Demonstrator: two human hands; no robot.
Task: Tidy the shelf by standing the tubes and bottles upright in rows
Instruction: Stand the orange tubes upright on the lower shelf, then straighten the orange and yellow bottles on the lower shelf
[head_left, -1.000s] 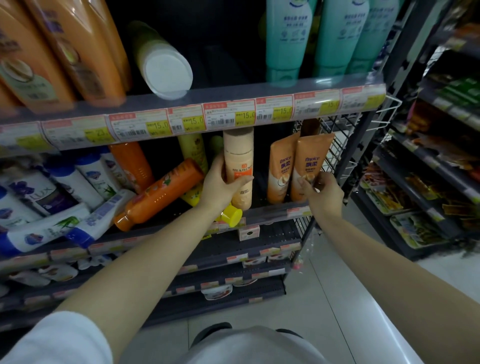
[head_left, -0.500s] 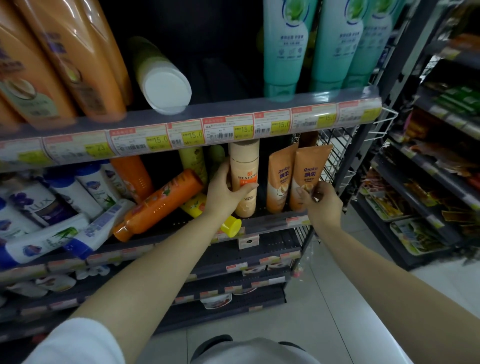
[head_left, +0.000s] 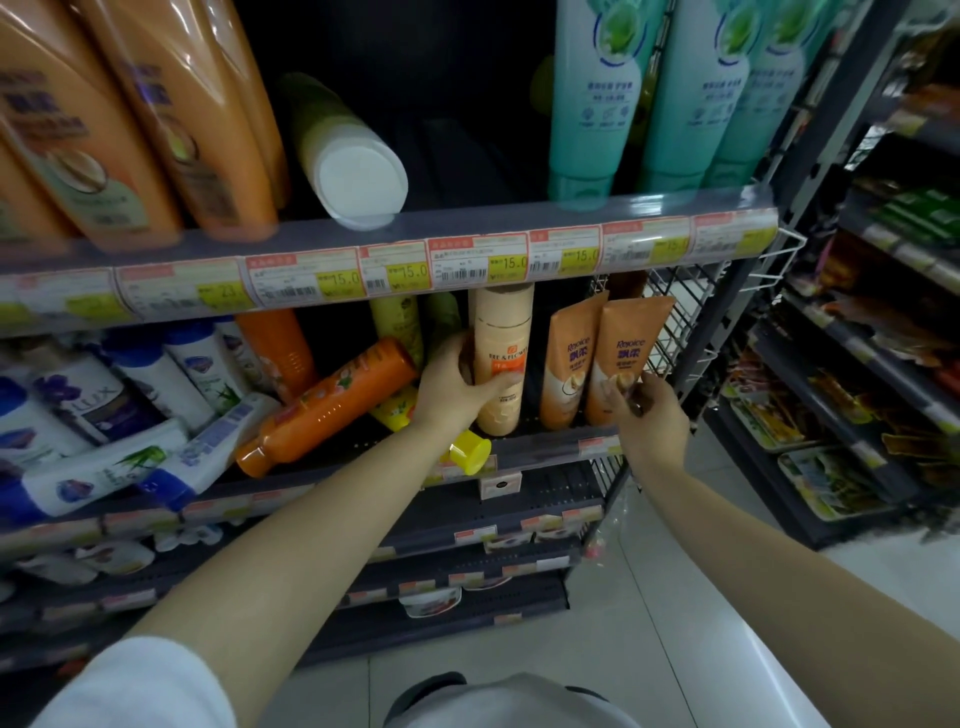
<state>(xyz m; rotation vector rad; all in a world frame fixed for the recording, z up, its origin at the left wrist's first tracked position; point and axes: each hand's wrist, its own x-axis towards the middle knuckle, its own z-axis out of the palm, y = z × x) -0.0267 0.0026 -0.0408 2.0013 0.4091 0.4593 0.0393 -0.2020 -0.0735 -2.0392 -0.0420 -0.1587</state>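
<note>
Head view | left hand (head_left: 457, 384) grips peach bottle (head_left: 501, 358) upright on shelf (head_left: 545, 447) | right hand (head_left: 644, 410) pinches orange tube (head_left: 626, 353) | risk: nudging tubes could topple them

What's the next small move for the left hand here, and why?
Probably let go of the beige bottle and reach for the orange bottle. The left hand grips the beige bottle, which already stands upright beside the two orange tubes that the right hand touches. The orange bottle lies tilted just to its left, cap toward the shelf edge.
</note>
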